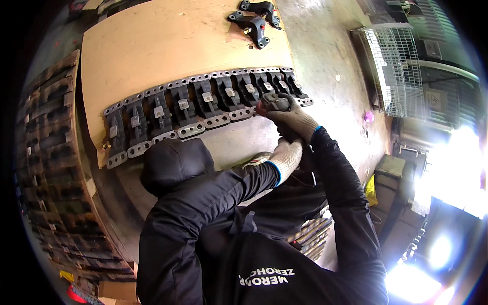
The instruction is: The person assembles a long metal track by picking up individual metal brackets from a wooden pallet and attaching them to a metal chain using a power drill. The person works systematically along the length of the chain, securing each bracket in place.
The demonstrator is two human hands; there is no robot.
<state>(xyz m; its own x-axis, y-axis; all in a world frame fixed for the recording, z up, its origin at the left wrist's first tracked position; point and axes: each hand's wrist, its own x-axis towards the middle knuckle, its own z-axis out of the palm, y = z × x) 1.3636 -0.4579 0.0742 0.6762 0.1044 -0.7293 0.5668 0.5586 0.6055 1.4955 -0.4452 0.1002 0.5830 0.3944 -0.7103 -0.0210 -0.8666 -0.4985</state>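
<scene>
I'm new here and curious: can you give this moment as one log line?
left hand: gloved, gripping tool body | right hand: gloved, on grinder head | row of dark metal castings on plywood board

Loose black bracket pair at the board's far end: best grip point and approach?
Take the nearer bracket by its raised middle body, hand coming from above. The flat lugs at its ends lie low on the plywood board, and the second bracket crowds its far side.

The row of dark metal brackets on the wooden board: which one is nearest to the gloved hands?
The last bracket at the row's right end. The right hand holds a tool right beside it; the left hand is below. The others lie farther left.
</scene>
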